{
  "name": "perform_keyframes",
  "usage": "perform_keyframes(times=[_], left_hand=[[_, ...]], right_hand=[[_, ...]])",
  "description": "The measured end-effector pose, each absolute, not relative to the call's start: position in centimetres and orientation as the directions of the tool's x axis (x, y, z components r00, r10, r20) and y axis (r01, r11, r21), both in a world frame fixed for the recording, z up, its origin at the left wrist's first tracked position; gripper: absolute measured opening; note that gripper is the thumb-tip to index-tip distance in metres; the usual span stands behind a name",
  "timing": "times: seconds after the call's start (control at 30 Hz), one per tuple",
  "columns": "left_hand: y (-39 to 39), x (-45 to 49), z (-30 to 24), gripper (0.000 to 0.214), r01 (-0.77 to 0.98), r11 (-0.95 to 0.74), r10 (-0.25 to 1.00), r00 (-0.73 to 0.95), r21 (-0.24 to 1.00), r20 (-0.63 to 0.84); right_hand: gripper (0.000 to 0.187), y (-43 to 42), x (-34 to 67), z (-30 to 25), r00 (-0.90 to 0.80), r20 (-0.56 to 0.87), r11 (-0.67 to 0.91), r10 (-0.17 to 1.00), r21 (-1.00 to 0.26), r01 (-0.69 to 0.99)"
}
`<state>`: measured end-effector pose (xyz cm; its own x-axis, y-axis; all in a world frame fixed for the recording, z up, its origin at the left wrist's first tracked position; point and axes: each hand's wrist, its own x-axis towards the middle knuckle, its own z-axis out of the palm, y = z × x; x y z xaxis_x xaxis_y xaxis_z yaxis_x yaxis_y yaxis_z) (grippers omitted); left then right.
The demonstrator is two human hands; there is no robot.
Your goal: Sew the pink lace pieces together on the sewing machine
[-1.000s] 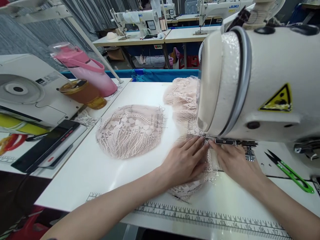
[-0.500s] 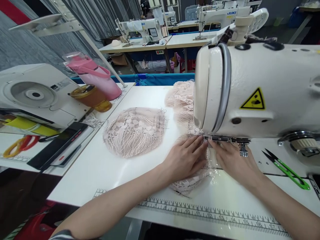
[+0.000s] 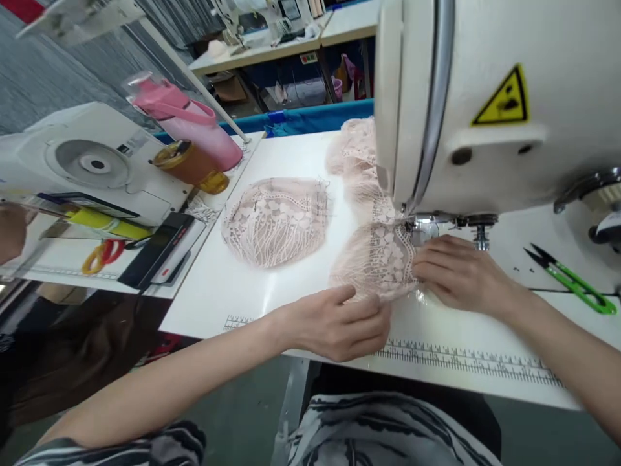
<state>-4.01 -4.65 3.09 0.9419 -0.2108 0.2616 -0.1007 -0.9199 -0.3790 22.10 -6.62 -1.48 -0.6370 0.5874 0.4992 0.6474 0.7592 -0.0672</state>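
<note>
A pale pink lace piece (image 3: pixel 388 259) lies under the needle area of the white sewing machine (image 3: pixel 490 129). Its scalloped trim runs along the right side. My left hand (image 3: pixel 347 323) is at the lower edge of the lace, fingers curled and closed on it. My right hand (image 3: pixel 453 272) pinches the right edge, just below the presser foot (image 3: pixel 410 225); its fingertips are partly hidden. More gathered pink lace (image 3: pixel 356 152) extends behind, partly covered by the machine head. A separate cup-shaped lace piece (image 3: pixel 276 226) rests flat to the left.
Green thread snips (image 3: pixel 572 278) lie at the right. On the left stand a pink bottle (image 3: pixel 194 123), an amber cup (image 3: pixel 191 168) and another sewing machine (image 3: pixel 92 162), with orange-red scissors (image 3: pixel 101 255) nearby. Another person's hand (image 3: pixel 10 233) shows at the far left. A ruler strip (image 3: pixel 460 359) marks the front edge.
My left hand has moved down from beside the needle to the lace's lower edge. My right hand has closed on its right edge. The lace is spread more openly; the view has tilted down.
</note>
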Motion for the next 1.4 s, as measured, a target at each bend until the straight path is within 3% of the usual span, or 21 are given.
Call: perform_keyframes(times=[0.07,0.17,0.27,0.33,0.4,0.47,0.53,0.6,0.67,0.73,0.83,0.97,1.1,1.23,1.33,1.4], left_hand=[[-5.8,-4.8,2.2,0.013,-0.022,-0.93,-0.111,0.969,-0.368,0.222],[-7.1,-5.1,1.3,0.013,0.129,-0.948,0.044,0.958,-0.291,0.284],[-7.3,-4.8,2.1,0.014,0.357,-0.929,0.305,0.89,-0.1,0.339],[-6.9,-4.4,3.6,0.014,0.514,-0.856,0.502,0.806,0.049,0.313],[-6.0,-3.8,5.2,0.016,0.577,-0.805,0.592,0.761,0.138,0.265],[-4.8,-3.0,6.0,0.019,0.541,-0.821,0.57,0.798,0.184,0.197],[-3.5,-2.0,5.9,0.026,0.436,-0.876,0.465,0.877,0.205,0.121],[-2.6,-1.0,4.7,0.028,0.329,-0.932,0.346,0.932,0.149,0.107],[-2.2,-0.2,3.2,0.016,0.267,-0.964,0.258,0.944,-0.014,0.207],[-2.2,0.2,1.8,0.02,0.25,-0.953,0.176,0.917,-0.172,0.357],[-2.4,0.3,0.7,0.02,0.244,-0.935,0.092,0.866,-0.256,0.491],[-2.4,0.0,0.6,0.019,0.249,-0.937,0.085,0.843,-0.246,0.531],[-2.3,-0.1,0.4,0.018,0.259,-0.941,0.104,0.834,-0.217,0.542],[-2.2,-0.2,0.1,0.018,0.272,-0.948,0.13,0.804,-0.166,0.58],[-2.1,-0.3,-0.2,0.012,0.25,-0.965,0.172,0.834,-0.081,0.524],[-2.1,-0.4,-0.5,0.021,0.237,-0.971,0.201,0.873,-0.026,0.445]], right_hand=[[0.02,-6.6,22.3,-1.8,-0.647,0.47,0.765,0.6,-0.099,0.637],[0.018,-6.7,22.4,-1.8,-0.643,0.467,0.771,0.607,-0.15,0.619],[0.012,-6.7,22.4,-1.4,-0.65,0.472,0.789,0.595,-0.19,0.584],[0.021,-6.6,22.3,-1.4,-0.656,0.481,0.797,0.582,-0.177,0.577],[0.019,-6.5,22.2,-1.4,-0.649,0.512,0.798,0.562,-0.13,0.588],[0.01,-6.4,22.2,-1.5,-0.636,0.558,0.8,0.534,-0.089,0.594],[0.008,-6.4,22.2,-1.5,-0.623,0.587,0.801,0.518,-0.077,0.593],[0.009,-6.5,22.3,-1.3,-0.623,0.591,0.803,0.513,-0.073,0.592],[0.01,-6.6,22.2,-1.1,-0.632,0.584,0.804,0.509,-0.061,0.591],[0.012,-6.7,22.2,-0.8,-0.64,0.566,0.796,0.52,-0.048,0.603],[0.016,-6.6,22.3,-0.7,-0.642,0.499,0.761,0.582,-0.057,0.646],[0.017,-6.5,22.4,-1.0,-0.667,0.442,0.767,0.6,-0.082,0.636],[0.025,-6.7,22.1,-1.0,-0.684,0.504,0.826,0.528,-0.117,0.551],[0.029,-6.8,21.8,-0.7,-0.654,0.535,0.821,0.536,-0.151,0.55],[0.029,-6.9,21.7,-0.7,-0.634,0.538,0.807,0.556,-0.166,0.566],[0.028,-6.9,21.7,-0.7,-0.619,0.549,0.804,0.562,-0.184,0.566]])
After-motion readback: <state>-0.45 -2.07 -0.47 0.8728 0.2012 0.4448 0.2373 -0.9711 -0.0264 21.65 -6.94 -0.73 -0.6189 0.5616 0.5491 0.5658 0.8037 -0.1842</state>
